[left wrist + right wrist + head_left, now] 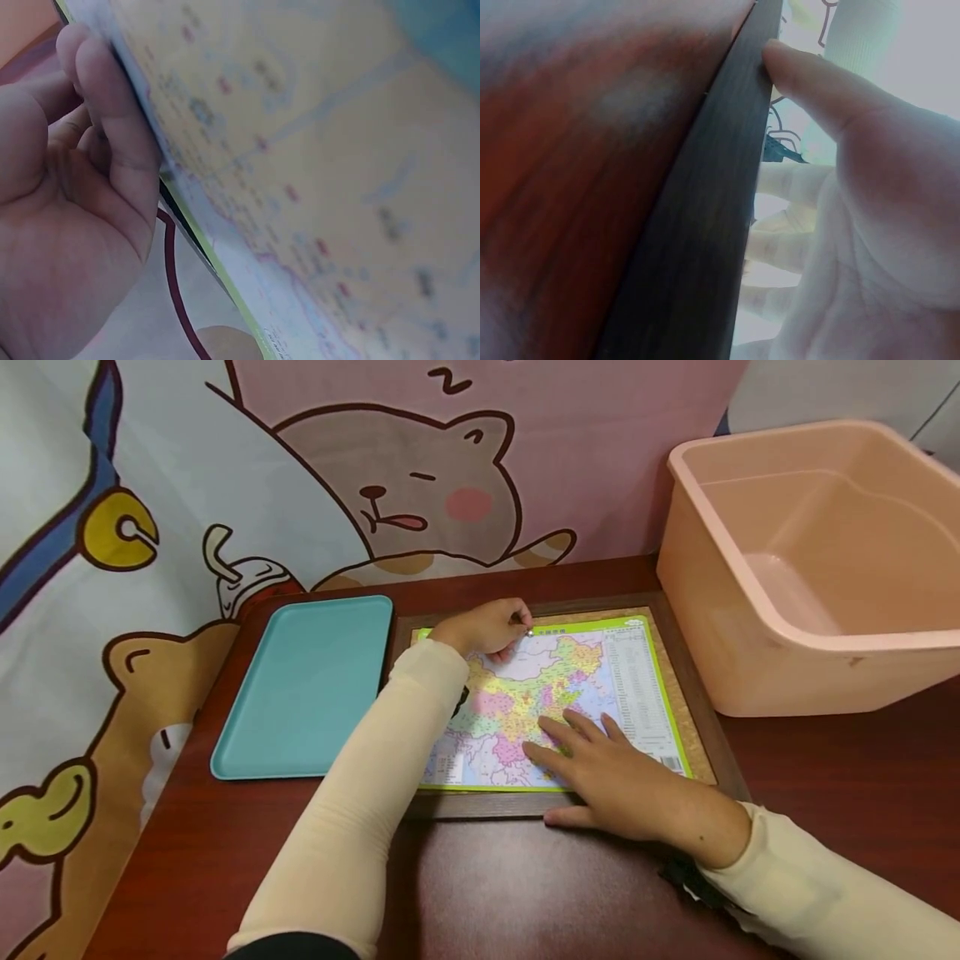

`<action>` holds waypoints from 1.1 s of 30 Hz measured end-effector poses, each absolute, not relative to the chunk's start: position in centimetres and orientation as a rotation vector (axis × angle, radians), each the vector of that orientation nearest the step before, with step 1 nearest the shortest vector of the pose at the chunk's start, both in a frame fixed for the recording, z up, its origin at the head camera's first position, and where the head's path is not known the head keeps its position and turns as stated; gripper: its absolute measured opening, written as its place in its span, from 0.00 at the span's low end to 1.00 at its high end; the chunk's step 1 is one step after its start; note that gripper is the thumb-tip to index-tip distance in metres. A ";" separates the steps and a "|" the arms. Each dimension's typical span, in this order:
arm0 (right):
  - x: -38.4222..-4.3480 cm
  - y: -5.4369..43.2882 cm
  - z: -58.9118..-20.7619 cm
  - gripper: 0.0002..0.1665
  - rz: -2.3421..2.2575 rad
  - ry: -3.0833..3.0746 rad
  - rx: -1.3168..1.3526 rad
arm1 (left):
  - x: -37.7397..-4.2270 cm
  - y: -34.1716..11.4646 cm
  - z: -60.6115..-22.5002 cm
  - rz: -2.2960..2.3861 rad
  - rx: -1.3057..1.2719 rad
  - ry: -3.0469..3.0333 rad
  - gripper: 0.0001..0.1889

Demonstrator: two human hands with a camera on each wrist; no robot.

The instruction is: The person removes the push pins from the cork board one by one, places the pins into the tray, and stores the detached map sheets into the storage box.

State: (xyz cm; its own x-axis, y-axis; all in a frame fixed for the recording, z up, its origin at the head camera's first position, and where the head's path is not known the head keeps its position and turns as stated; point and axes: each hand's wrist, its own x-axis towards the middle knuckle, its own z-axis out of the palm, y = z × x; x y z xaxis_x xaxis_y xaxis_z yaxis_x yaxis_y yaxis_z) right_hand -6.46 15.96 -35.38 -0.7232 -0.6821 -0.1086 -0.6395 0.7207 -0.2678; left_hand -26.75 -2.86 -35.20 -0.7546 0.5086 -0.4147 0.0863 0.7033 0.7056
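Observation:
A map sheet (517, 702) with a bright green border lies on a cork board (697, 760) in a dark wooden frame (465, 808). At the map's top edge my left hand (487, 625) curls its fingers and pinches a small shiny pin (529, 632) between thumb and fingertips; most of the pin is hidden. My right hand (622, 777) rests spread, its fingers on the lower part of the map and its thumb on the front rail. In the right wrist view that thumb touches the frame (697, 195). The left wrist view has the map (315, 165) close up.
Left of the board lies a flat turquoise tray (300, 685). A large peach plastic bin (750, 668) stands at the right, close to the board's back corner. Behind the dark red table (510, 885) hangs a cartoon-printed cloth (615, 460).

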 end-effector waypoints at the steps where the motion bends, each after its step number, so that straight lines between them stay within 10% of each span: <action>1: -6.4 16.0 -35.4 0.44 -0.318 2.721 -1.056 | -26.7 -2.8 -35.2 0.906 0.444 2.306 0.09; 33: -6.5 16.0 -35.5 0.44 -0.314 2.732 -1.060 | -26.8 -3.1 -35.2 0.849 0.536 2.329 0.07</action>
State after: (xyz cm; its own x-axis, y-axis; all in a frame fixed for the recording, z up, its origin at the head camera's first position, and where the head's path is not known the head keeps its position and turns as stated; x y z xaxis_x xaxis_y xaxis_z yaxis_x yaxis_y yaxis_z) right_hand -6.46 16.02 -35.45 -0.7246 -0.6814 -0.1033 -0.6401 0.7210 -0.2654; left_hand -26.78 -3.06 -35.22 -0.7409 0.5442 -0.3937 0.1631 0.7144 0.6804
